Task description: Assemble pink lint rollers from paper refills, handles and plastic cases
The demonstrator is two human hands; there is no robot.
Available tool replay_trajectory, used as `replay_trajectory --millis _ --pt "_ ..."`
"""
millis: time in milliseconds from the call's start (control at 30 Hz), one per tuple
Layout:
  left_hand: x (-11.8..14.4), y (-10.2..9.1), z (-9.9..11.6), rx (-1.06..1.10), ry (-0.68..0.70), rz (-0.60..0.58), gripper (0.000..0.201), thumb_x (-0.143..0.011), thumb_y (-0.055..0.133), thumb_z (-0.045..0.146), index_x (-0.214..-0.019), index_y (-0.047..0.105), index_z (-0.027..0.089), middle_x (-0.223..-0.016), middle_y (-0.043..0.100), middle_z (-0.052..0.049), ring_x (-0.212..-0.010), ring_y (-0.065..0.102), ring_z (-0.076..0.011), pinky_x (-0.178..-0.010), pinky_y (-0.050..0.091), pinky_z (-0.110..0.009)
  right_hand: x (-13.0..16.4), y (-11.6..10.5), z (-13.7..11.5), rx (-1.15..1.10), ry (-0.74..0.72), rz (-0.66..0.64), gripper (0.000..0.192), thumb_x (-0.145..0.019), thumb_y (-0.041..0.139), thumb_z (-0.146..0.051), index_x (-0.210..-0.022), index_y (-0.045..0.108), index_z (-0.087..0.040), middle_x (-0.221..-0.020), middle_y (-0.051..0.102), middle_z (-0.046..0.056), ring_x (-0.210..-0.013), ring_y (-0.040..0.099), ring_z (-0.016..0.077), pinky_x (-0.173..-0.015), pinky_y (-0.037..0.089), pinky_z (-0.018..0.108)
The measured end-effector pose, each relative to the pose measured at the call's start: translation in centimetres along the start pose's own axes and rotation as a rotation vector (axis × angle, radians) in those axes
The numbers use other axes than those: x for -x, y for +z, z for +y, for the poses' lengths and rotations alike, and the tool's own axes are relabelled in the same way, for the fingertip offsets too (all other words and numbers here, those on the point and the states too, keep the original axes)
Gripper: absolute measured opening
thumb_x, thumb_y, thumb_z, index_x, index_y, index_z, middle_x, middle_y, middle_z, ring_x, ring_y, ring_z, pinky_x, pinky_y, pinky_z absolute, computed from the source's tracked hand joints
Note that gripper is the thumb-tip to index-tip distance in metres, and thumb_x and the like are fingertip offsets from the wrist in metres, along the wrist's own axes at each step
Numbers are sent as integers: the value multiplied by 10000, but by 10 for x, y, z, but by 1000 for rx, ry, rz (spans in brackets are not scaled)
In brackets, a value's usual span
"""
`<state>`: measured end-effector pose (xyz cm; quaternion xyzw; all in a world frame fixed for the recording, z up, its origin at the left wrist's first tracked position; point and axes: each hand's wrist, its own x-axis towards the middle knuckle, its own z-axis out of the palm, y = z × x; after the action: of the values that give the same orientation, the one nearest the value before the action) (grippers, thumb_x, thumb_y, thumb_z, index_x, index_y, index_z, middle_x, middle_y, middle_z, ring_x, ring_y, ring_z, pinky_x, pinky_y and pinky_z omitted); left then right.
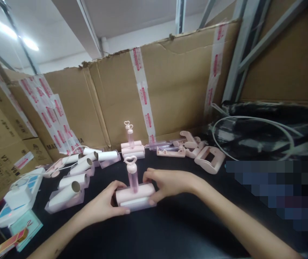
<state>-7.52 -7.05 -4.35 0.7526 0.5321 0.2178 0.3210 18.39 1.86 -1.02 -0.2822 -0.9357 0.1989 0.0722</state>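
Two bare hands share one object in the head view: the left hand (107, 202) clasps one end of a pink unit (134, 193) and the right hand (168, 185) curls its fingers round the other, over the near middle of a black table (186, 232). A heart-topped tube (133, 177) stands upright from it, so this piece looks put together. Behind it, similar units (132, 151) with heart tops seem equally complete. At left, white rolls (64, 197) sit with translucent casings, apparently not yet joined to pink parts; at right, pink shells (210, 159) and clear pieces (167, 145) lie loose.

A white cable (80, 146) trails among the left-hand parts towards a power strip (4, 213), beside a teal box (27, 228). Cardboard (175, 79) walls off the far side, and black plastic (253, 138) bounds the right.
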Motion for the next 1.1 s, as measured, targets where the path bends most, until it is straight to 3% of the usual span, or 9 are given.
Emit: replay_trajectory --millis 133,267,367,467,633,733,867,1000,1100 --pt "-36 12 -18 -130 37 218 506 -735 646 371 -1176 480 186 -1138 487 -88 -967 557 -208 -827 478 -327 -16 7 14 8 24 180 397 -689 703 -342 -1020 604 -147 -842 624 46 -685 592 174 -596 447 240" --pt "-84 2 -28 -211 -22 342 675 -770 603 373 -1298 279 105 -1247 422 -181 -1142 488 -273 -968 392 -401 -34 18 40 32 102 376 341 -822 559 -250 -1127 513 -104 -953 622 119 -803 609 214 -727 465 306" --pt "-106 -2 -32 -270 -46 374 726 -794 571 403 -1301 191 50 -1139 519 -211 -1093 542 -315 -912 422 -428 -45 29 57 61 147 506 352 -838 546 -254 -1157 486 -117 -1067 591 156 -904 607 249 -793 463 351" --pt "-117 0 -32 -330 -42 375 665 -854 489 374 -1312 132 51 -965 616 -168 -911 641 -309 -770 481 -399 -54 40 69 88 165 607 373 -877 487 -275 -1224 434 -149 -1159 543 166 -981 596 264 -818 468 373" --pt "-115 3 -27 -471 1 414 648 -875 454 354 -1322 86 65 -970 635 -148 -897 653 -263 -732 485 -322 -59 53 77 138 123 750 521 -897 424 -332 -1355 237 -166 -1210 488 178 -1022 577 273 -788 495 402" --pt "-102 -9 -24 -613 12 454 600 -836 502 405 -1279 252 87 -983 624 -141 -949 613 -281 -789 471 -355 -55 55 71 205 73 849 605 -896 401 -370 -1372 151 -94 -1150 484 216 -1015 550 311 -810 467 473" --pt "-82 -33 -24 -831 13 519 218 -860 432 255 -1021 532 147 -1111 562 -158 -1116 470 -321 -966 341 -465 -43 58 53 364 -188 752 355 -898 390 -270 -1220 411 -119 -979 562 145 -835 567 244 -778 461 409" --pt "-76 -43 -32 -970 -40 544 228 -819 419 131 -985 575 110 -1114 541 -183 -1078 459 -322 -942 344 -481 -35 59 38 522 -488 537 241 -885 400 -171 -1072 551 -167 -844 594 70 -735 557 168 -681 441 290" --pt "-74 -39 -34 -1037 -68 539 225 -787 446 101 -961 589 113 -1053 564 -169 -1027 477 -313 -897 374 -468 -33 56 37 597 -569 488 255 -876 390 -132 -1056 569 -144 -857 603 89 -716 549 165 -652 421 293"
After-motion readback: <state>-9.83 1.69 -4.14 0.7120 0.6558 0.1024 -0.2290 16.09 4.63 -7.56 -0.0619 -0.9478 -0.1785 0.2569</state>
